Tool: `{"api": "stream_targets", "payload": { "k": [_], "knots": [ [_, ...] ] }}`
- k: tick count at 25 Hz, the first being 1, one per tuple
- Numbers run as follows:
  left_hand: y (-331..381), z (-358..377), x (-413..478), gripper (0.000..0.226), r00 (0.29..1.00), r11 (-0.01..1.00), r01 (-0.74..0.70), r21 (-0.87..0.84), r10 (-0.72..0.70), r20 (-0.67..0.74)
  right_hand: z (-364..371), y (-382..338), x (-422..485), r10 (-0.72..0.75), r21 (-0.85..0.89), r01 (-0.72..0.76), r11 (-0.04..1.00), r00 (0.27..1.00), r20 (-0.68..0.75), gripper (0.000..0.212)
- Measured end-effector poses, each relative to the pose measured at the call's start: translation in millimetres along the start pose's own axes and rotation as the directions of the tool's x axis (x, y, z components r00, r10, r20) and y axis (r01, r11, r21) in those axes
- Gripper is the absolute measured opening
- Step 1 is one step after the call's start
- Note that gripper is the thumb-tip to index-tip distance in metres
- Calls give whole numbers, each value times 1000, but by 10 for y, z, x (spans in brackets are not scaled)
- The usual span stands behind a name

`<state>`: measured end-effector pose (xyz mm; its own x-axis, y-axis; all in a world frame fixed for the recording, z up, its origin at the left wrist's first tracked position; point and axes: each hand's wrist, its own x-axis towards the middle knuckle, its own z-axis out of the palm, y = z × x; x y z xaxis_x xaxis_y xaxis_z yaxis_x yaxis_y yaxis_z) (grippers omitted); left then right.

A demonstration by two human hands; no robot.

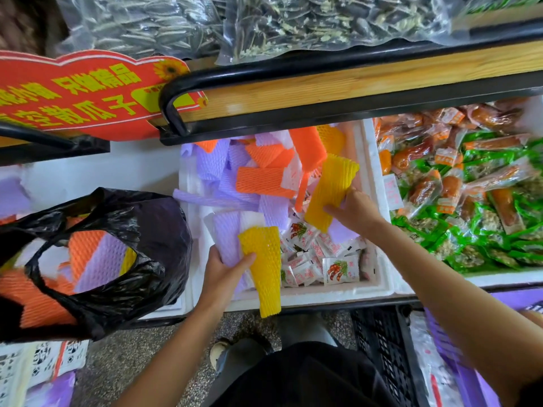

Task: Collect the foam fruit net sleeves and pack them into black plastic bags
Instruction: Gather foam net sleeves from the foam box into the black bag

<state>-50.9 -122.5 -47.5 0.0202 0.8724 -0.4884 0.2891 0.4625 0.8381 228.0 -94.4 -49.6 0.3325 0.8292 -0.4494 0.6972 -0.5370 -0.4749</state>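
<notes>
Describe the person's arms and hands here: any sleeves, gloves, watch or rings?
No gloves on the left hand or right hand. The left forearm and right forearm are bare to the frame edge: no sleeves, watch, bracelet or rings visible.

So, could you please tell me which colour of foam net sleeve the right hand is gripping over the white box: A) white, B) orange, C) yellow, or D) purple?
C: the right hand grips a yellow sleeve over the white foam box, while the orange sleeves lie loose further back in the box.
</notes>
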Motion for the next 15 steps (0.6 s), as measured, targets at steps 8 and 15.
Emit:
{"api": "stream_targets", "payload": {
  "k": [8,15],
  "knots": [
    [339,-78,-185,63,952,957,-285,-55,289,99,-6,-417,-1289,-317,189,362,913,920,-233,41],
    [727,-822,-684,57,801,799,-593,-94,598,31,370,-1301,-2073,-472,166,645,746,689,-550,41]
  ]
}}
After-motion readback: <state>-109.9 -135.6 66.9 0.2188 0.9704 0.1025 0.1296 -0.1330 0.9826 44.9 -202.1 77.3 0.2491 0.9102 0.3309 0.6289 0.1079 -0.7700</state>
